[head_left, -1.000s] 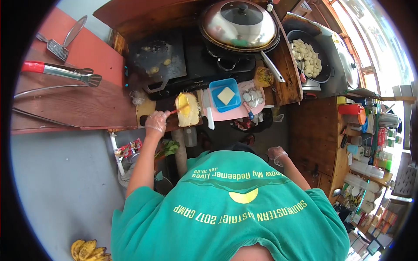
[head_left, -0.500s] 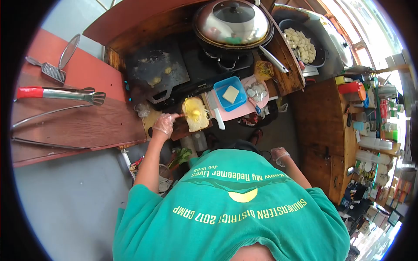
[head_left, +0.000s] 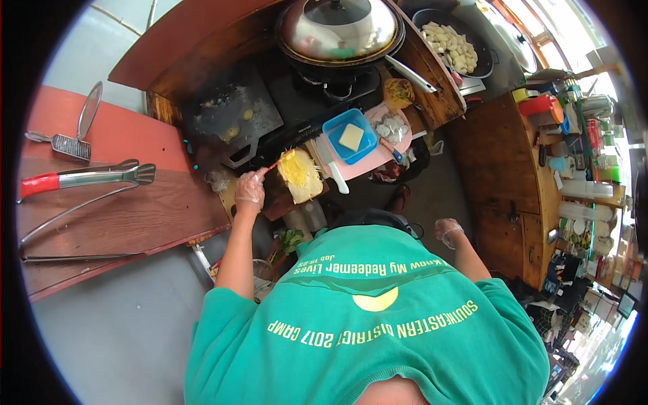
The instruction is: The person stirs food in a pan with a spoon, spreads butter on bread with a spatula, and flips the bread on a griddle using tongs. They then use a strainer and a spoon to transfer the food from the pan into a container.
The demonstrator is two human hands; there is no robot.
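My left hand (head_left: 250, 192), in a clear plastic glove, is closed on a thin red-handled spreader (head_left: 273, 165). The spreader's far end meets the yellow spread (head_left: 294, 167) on a slice of bread (head_left: 308, 187), which lies at the counter's front edge. My right hand (head_left: 448, 232), also gloved, hangs low at my right side, away from the counter. It holds nothing, and its fingers are loosely bent and apart. Right of the bread lies a white-handled knife (head_left: 339, 179). Beside that, a blue tub (head_left: 369, 146) holds a pale yellow block (head_left: 351, 137).
A dark griddle (head_left: 233, 111) with yellowish bits lies behind my left hand. A lidded pan (head_left: 341, 37) sits on the stove. The pink board (head_left: 368, 164) carries a blue-handled utensil (head_left: 391, 150). Tongs (head_left: 88, 177) and a grater (head_left: 71, 146) lie left. Pale pieces fill another pan (head_left: 496, 57).
My left hand has drawn the spreader back toward the upper left edge of the bread, and the yellow spread looks flatter. My right hand has shifted slightly, still beside me. The view has turned a little.
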